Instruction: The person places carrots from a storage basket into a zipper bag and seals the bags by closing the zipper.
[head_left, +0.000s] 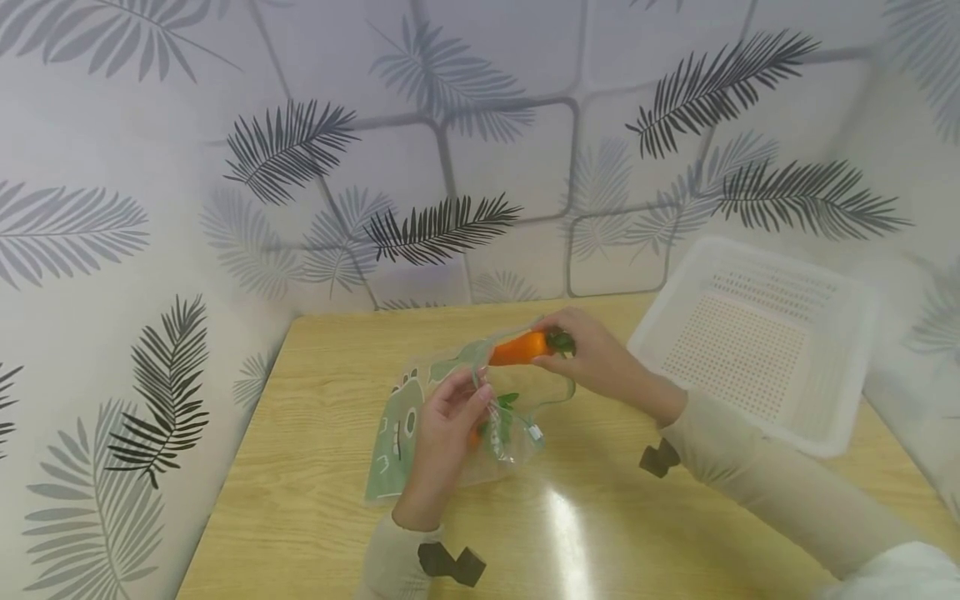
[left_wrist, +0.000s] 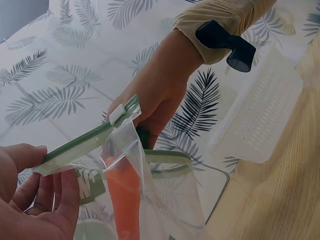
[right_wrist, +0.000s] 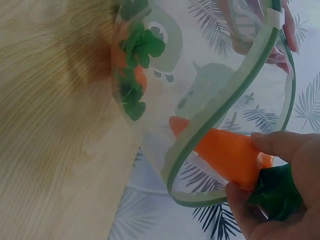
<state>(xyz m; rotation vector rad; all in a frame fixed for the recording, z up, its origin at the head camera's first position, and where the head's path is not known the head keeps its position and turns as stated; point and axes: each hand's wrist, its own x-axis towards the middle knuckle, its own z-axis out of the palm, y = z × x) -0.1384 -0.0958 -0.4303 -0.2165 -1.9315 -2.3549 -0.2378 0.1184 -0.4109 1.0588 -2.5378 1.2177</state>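
A clear zip bag (head_left: 450,479) with a green cartoon print and a green zip edge stands on the table, its mouth open. My left hand (head_left: 447,425) pinches the bag's edge between thumb and fingers. In my right hand (head_left: 592,354) is a toy carrot (head_left: 517,349), gripped near its green top (right_wrist: 277,192). The carrot's orange tip reaches through the bag's mouth, as the right wrist view shows. More orange pieces with green leaves (right_wrist: 135,70) lie at the bottom of the bag. A white slider (right_wrist: 275,18) sits on the zip edge.
A white perforated basket (head_left: 832,400) stands at the right of the wooden table (head_left: 300,433), by the wall. Leaf-patterned covering (head_left: 480,150) hangs behind the table and at its left side.
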